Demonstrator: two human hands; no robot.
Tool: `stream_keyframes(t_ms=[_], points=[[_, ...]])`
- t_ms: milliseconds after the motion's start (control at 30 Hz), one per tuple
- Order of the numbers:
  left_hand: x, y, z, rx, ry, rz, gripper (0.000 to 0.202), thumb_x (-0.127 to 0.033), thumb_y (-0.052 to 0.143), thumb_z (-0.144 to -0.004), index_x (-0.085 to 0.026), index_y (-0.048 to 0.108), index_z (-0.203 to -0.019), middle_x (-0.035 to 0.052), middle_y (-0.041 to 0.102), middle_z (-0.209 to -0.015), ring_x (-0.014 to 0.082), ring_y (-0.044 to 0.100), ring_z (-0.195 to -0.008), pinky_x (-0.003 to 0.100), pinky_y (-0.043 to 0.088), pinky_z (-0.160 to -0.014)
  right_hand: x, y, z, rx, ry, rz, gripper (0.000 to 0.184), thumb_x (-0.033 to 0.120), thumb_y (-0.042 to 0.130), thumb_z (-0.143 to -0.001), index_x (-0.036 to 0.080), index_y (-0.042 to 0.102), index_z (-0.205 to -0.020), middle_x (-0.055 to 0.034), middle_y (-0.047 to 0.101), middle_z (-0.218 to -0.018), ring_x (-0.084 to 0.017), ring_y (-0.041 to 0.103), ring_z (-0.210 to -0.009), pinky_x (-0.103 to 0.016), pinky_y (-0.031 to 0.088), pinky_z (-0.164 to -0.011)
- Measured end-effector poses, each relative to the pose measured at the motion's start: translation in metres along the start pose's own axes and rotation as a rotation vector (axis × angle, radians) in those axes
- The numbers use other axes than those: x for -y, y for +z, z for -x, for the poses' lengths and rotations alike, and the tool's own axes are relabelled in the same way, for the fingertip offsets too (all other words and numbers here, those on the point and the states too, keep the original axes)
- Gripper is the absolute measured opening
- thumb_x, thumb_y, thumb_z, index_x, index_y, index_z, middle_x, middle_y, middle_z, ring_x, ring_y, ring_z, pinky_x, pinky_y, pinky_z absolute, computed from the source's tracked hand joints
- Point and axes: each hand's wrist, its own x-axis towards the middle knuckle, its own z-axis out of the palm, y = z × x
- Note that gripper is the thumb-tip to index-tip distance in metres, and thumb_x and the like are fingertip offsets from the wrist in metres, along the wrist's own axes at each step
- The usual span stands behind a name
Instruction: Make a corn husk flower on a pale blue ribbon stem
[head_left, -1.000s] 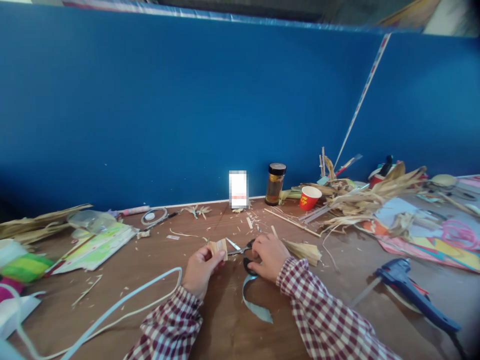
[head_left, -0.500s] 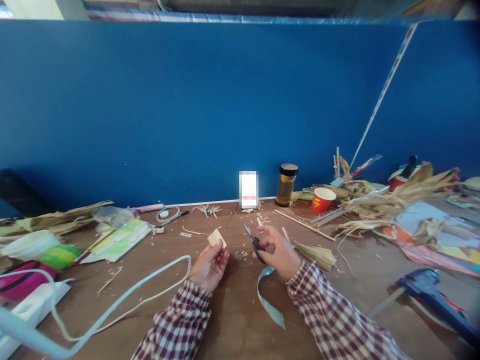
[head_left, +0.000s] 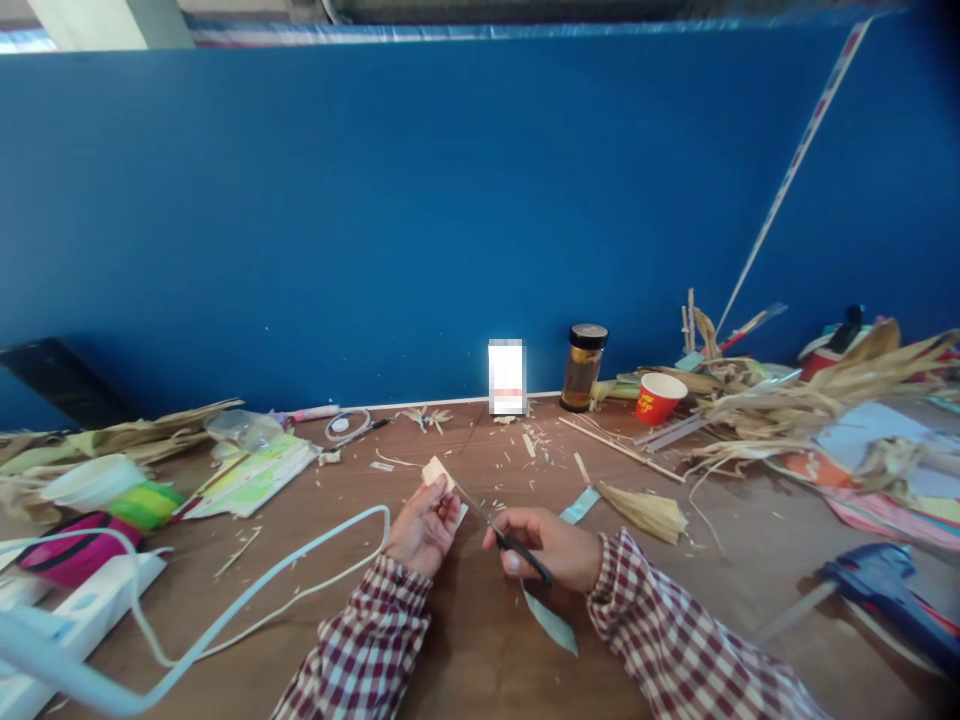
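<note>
- The left hand (head_left: 426, 528) is closed around a small tan piece (head_left: 435, 471), pinched at its lower edge between thumb and fingertips so that the piece stands up just above the knuckles.
- The right hand (head_left: 553, 548) is wrapped around the black handles of the scissors (head_left: 504, 535), fingers curled through the loops.
- The scissor blades run up and to the left from the right hand, across the gap between the two hands, and their tips reach the tan piece at the left fingertips; whether the blades are parted is too fine to tell.
- Both hands hover low over the brown table (head_left: 465, 660), close together, sleeves in red-and-white check.
- A pale blue strip (head_left: 551, 622) lies on the table under the right wrist, and its far end shows again just beyond the right hand.
- A husk bundle (head_left: 646, 509) lies to the right of the right hand, near it but apart.
- A white cable (head_left: 300, 560) loops on the table to the left of the left hand, its bend just beside the left thumb.
- Well beyond the hands, at the foot of the blue wall, stand a dark-lidded jar (head_left: 585, 366) and a red cup (head_left: 659, 398).
- A blue glue gun (head_left: 885, 590) lies far to the right of the right forearm.
</note>
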Motion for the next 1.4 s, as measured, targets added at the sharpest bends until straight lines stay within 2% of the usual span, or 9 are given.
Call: stream_keyframes(t_ms=[100, 333, 767, 1400], points=[[0.0001, 0.0007, 0.0003, 0.011, -0.011, 0.038, 0.013, -0.003, 0.049, -0.081, -0.010, 0.057, -0.073, 0.0005, 0.060, -0.059, 0.0062, 0.058, -0.049, 0.016, 0.052, -0.051, 0.0007, -0.0008, 0.0012, 0.077, 0.064, 0.004, 0.053, 0.057, 0.065, -0.062, 0.012, 0.058, -0.090, 0.0010, 0.055, -0.065, -0.008, 0.051, -0.056, -0.020, 0.039, -0.054], [0.0012, 0.0016, -0.0013, 0.021, -0.023, 0.100, 0.013, -0.002, 0.048, -0.081, -0.008, 0.057, -0.073, 0.0021, 0.061, -0.061, 0.0057, 0.058, -0.051, 0.015, 0.051, -0.052, 0.0024, -0.0036, 0.0022, 0.079, 0.085, 0.063, 0.058, 0.062, 0.061, -0.062, 0.011, 0.058, -0.089, 0.0014, 0.055, -0.059, -0.008, 0.050, -0.054, -0.020, 0.038, -0.053], [0.0022, -0.0006, -0.0022, 0.016, -0.016, 0.052, 0.014, -0.003, 0.050, -0.080, -0.012, 0.054, -0.071, 0.0005, 0.060, -0.062, 0.0067, 0.057, -0.049, 0.017, 0.052, -0.049, -0.0010, -0.0065, 0.0015, 0.097, 0.052, 0.066, 0.053, 0.058, 0.061, -0.066, 0.012, 0.058, -0.091, 0.0013, 0.056, -0.060, -0.008, 0.050, -0.053, -0.018, 0.037, -0.050], [0.0019, -0.0021, -0.0025, 0.040, -0.020, 0.073, 0.014, -0.003, 0.050, -0.080, -0.011, 0.056, -0.071, 0.0012, 0.061, -0.063, 0.0060, 0.058, -0.051, 0.016, 0.051, -0.051, -0.0010, -0.0075, 0.0016, 0.113, 0.065, 0.053, 0.053, 0.058, 0.061, -0.066, 0.012, 0.057, -0.091, 0.0015, 0.055, -0.059, -0.007, 0.050, -0.053, -0.019, 0.038, -0.051]])
